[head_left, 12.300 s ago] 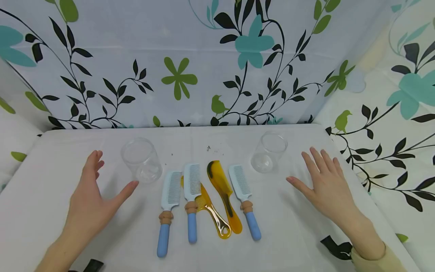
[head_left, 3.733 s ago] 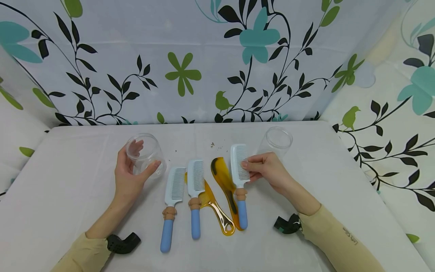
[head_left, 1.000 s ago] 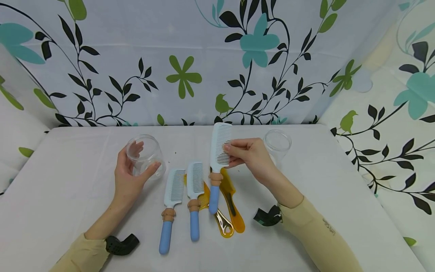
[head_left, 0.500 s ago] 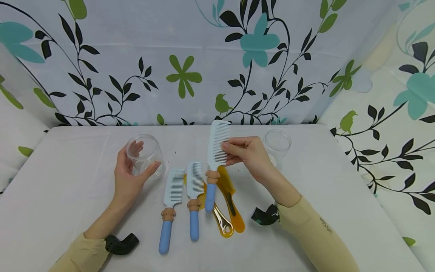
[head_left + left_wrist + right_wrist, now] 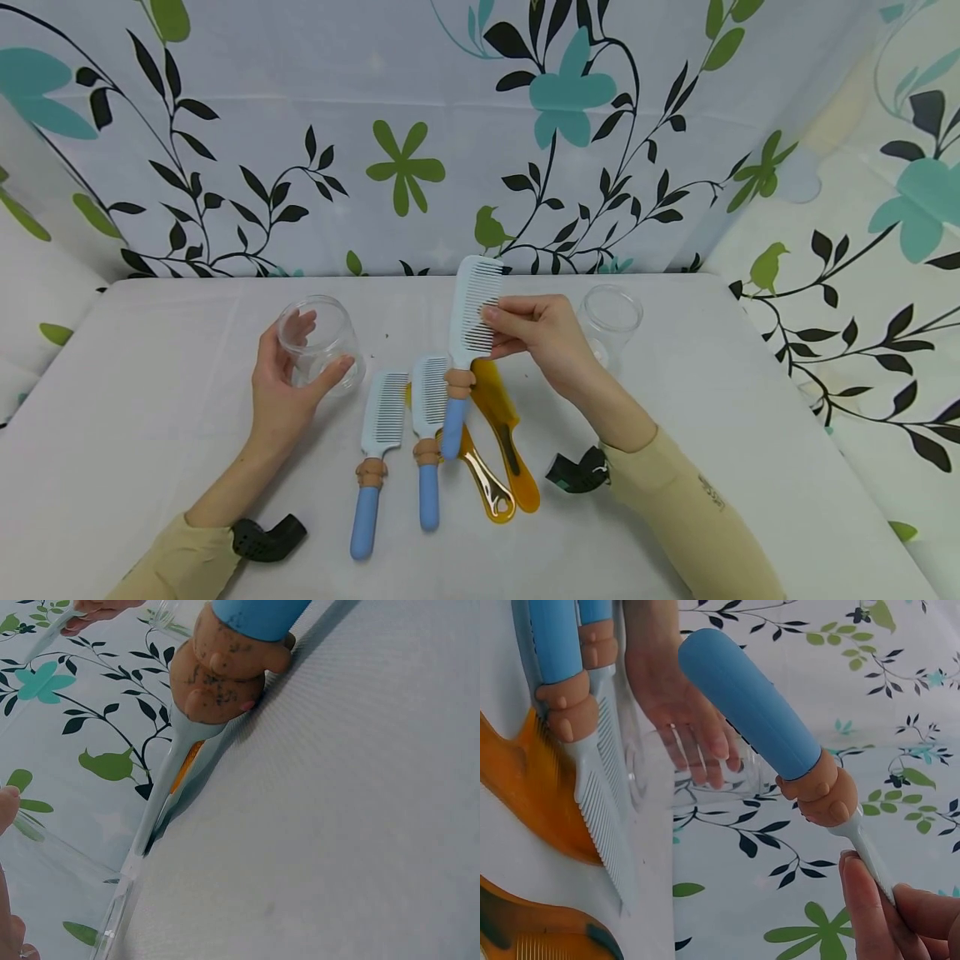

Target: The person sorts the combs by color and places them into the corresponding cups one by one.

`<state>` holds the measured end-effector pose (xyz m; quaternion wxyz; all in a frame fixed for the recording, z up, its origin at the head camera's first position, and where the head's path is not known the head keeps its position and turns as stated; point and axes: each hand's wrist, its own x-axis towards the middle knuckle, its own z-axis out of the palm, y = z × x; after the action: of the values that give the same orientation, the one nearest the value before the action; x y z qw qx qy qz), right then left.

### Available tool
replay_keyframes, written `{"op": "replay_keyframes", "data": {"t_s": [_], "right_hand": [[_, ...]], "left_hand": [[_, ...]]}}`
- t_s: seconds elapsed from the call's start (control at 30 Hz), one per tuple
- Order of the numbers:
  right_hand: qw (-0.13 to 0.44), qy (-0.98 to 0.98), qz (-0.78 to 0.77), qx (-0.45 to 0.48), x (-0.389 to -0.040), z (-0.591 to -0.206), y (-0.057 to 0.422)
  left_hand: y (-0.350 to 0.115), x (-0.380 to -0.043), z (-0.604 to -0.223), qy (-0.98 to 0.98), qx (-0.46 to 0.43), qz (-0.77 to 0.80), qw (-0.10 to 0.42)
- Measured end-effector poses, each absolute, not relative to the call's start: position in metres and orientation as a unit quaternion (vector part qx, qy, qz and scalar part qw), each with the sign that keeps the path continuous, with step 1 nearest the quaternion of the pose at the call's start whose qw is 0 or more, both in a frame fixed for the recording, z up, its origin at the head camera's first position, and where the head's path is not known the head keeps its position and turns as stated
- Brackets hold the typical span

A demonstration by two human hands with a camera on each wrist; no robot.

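My left hand [image 5: 281, 396] curls round a clear plastic cup [image 5: 330, 337] that stands at the table's back left. In my right hand [image 5: 555, 346], thumb and fingers pinch a light-blue comb [image 5: 468, 304] by its toothed edge. This comb is raised above the table, its blue handle [image 5: 750, 705] hanging down below a brown figure-shaped collar. Two matching combs lie on the table, one at the left [image 5: 385, 417] and one in the middle [image 5: 429, 396]. Beside the middle one are two amber combs, one darker-marked [image 5: 498, 396] and one with a shiny looped handle [image 5: 491, 483], partly covered.
A second clear cup [image 5: 613, 312] stands at the back right, behind my right hand and partly hidden by it. The white tabletop [image 5: 615, 533] ends at a patterned cloth backdrop [image 5: 300, 67]. A few dark specks lie near the back.
My right hand has carried the held comb a little left and upward, from above the amber combs toward the middle blue comb. My left hand stays on the cup.
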<state>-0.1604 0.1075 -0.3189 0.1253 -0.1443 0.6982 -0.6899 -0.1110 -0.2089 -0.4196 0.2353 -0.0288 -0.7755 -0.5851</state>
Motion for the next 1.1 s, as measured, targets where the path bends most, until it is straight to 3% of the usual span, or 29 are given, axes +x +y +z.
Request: {"op": "replay_keyframes", "data": {"t_s": [1.1], "right_hand": [[0.1, 0.648, -0.736, -0.17, -0.163, -0.303, 0.089]], "left_hand": [[-0.209, -0.112, -0.421, -0.766, -0.033, -0.596, 0.239]]}}
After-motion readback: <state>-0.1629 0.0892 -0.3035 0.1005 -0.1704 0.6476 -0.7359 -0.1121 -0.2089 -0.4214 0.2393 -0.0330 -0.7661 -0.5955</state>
